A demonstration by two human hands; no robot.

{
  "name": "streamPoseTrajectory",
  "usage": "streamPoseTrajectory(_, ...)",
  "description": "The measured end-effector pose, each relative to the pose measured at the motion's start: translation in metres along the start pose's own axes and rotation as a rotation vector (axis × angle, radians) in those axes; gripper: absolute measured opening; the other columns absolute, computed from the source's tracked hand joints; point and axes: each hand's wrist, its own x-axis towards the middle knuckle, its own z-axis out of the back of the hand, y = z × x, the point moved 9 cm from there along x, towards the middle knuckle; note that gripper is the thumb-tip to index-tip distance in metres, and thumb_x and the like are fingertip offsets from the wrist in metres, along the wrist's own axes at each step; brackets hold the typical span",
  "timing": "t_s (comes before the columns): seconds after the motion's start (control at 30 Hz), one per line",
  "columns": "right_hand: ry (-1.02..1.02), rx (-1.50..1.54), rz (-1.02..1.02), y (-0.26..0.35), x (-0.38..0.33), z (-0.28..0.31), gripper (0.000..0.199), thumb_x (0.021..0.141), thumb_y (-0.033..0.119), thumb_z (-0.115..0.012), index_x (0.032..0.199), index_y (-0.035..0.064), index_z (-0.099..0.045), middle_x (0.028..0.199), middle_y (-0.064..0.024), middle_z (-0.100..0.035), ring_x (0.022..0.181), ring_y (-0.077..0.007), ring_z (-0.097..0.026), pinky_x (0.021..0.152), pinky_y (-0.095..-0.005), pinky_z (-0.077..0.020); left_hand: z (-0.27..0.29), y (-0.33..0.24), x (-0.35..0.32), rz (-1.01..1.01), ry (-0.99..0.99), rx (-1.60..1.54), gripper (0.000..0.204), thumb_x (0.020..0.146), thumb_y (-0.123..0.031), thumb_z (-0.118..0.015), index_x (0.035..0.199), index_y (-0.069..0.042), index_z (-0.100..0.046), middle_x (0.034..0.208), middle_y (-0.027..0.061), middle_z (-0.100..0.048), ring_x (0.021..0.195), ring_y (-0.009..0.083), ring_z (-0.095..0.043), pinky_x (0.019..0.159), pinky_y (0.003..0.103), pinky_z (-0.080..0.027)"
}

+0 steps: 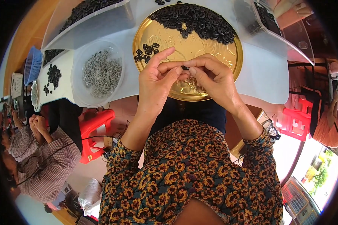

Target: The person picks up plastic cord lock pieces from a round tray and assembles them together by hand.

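Above the near part of a round gold tray (pixel 139 37), my left hand (pixel 157 77) and my right hand (pixel 214 77) meet fingertip to fingertip. Pinched between them is a small black piece (pixel 184 68), mostly covered by the fingers. My left index finger is raised while the thumb and other fingers press on the piece. Along the tray's far side lies a heap of flat black oval pieces (pixel 199 22) with holes. A smaller group of black pieces (pixel 145 51) sits at its left side.
Left of the tray stands a clear round tub (pixel 76 84) of small silvery metal parts (pixel 102 71). Clear bins (pixel 97 28) flank the tray's far side. More black pieces (pixel 53 77) lie on the table's left. Another person (pixel 50 161) sits at left, near a red stool (pixel 95 131).
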Motion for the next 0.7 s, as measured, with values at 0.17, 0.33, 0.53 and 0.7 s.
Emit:
streamPoseTrajectory(0.17,0.014,0.457,-0.363,-0.029,-0.006,0.000,0.020,0.090,0.008,-0.062,0.107,-0.0026,-0.064,0.083,-0.0031,-0.062,0.064,-0.0065,-0.054,0.059,-0.0212,-0.0460,-0.005,-0.010,0.001,-0.077,-0.017,0.032,0.042,0.091,0.004,-0.054,0.131,0.004,-0.042,0.103,0.0188,-0.066,0.086,0.0181,-0.067,0.081,0.027,-0.055)
streamPoseTrajectory(0.33,0.096,0.672,-0.516,-0.035,-0.008,-0.009,0.024,0.088,0.009,-0.064,0.107,-0.0064,-0.062,0.081,-0.0034,-0.062,0.063,-0.0072,-0.055,0.058,-0.0215,-0.0476,-0.010,-0.023,-0.002,-0.204,-0.006,0.305,0.041,0.089,0.003,-0.058,0.128,-0.002,-0.049,0.097,0.0093,-0.069,0.080,0.0098,-0.062,0.072,0.023,-0.052)
streamPoseTrajectory(0.53,0.117,0.747,-0.617,-0.040,-0.008,-0.011,0.025,0.088,0.010,-0.064,0.107,-0.0060,-0.062,0.081,-0.0039,-0.062,0.064,-0.0073,-0.055,0.058,-0.0222,-0.0488,-0.031,-0.057,-0.010,-0.563,0.030,0.893,0.039,0.086,0.002,-0.061,0.125,-0.003,-0.056,0.093,0.0026,-0.072,0.088,0.0057,-0.058,0.081,0.024,-0.046)
streamPoseTrajectory(0.7,0.167,0.842,-0.639,-0.037,-0.010,-0.021,0.022,0.089,0.010,-0.063,0.105,-0.0050,-0.061,0.080,-0.0022,-0.059,0.066,-0.0072,-0.053,0.059,-0.0230,-0.0489,-0.030,-0.047,-0.006,-0.494,0.053,0.618,0.038,0.086,0.003,-0.061,0.123,-0.004,-0.056,0.098,0.0068,-0.068,0.081,0.0081,-0.058,0.074,0.022,-0.049)
